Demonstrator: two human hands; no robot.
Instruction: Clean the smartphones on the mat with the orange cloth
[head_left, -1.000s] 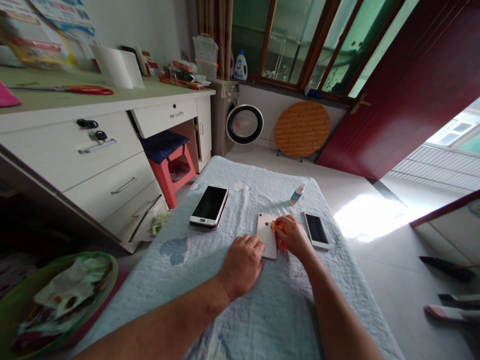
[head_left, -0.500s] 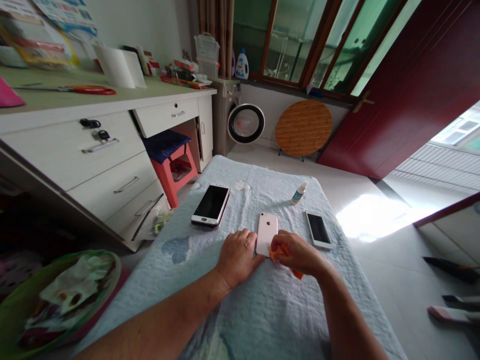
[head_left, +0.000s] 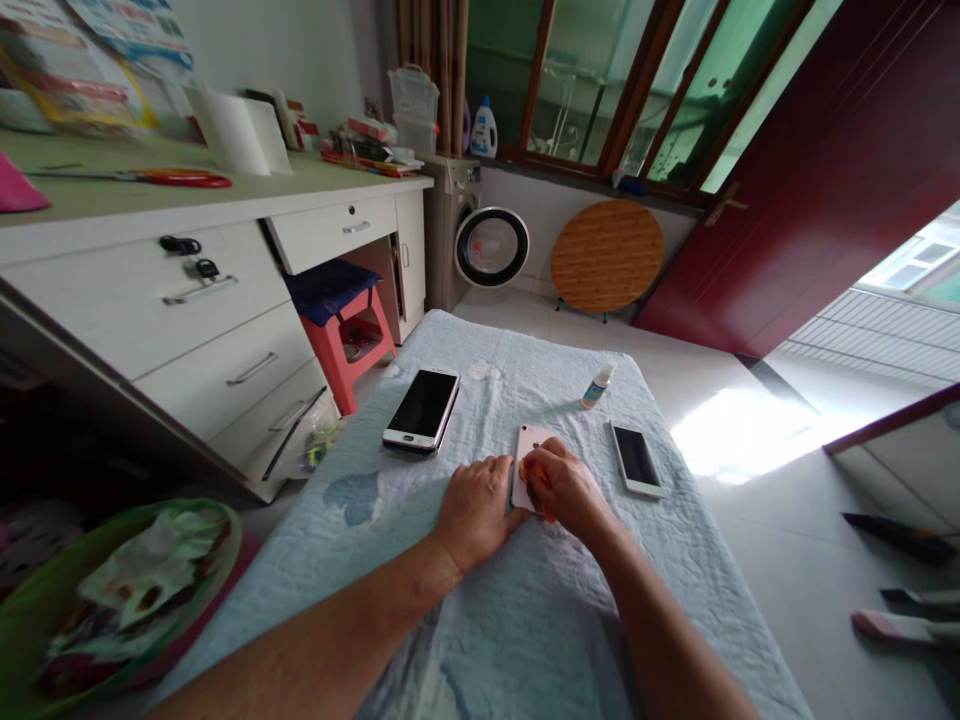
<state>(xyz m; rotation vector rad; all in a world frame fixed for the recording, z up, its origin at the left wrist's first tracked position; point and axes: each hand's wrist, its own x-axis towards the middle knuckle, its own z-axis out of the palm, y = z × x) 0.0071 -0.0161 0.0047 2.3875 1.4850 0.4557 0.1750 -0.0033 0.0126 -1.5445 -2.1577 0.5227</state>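
Note:
A pink smartphone [head_left: 529, 438] lies back up on the pale blue quilted cloth [head_left: 495, 625]. My left hand [head_left: 478, 508] steadies it, fingers along its left edge and thumb at its lower end. Bunched in the closed fingers of my right hand [head_left: 561, 485] is an orange cloth [head_left: 550, 517], pressed on the phone's back and covering much of it. To the right rests a white smartphone [head_left: 637, 460], screen up. A small spray bottle [head_left: 598, 387] stands behind it. On the left, a larger white smartphone [head_left: 422, 408] lies screen up on top of another device, mostly hidden.
Left of the covered surface stand a white desk [head_left: 225, 350] with drawers and a red stool [head_left: 341, 350]. A green basket [head_left: 232, 545] of cloths is at lower left. Behind are a washing machine [head_left: 444, 225] with its door ajar and a round wooden tabletop [head_left: 607, 255].
My right hand has slid left and slightly up over the pink phone's back with the orange cloth, hiding more of it. My left hand stays in place.

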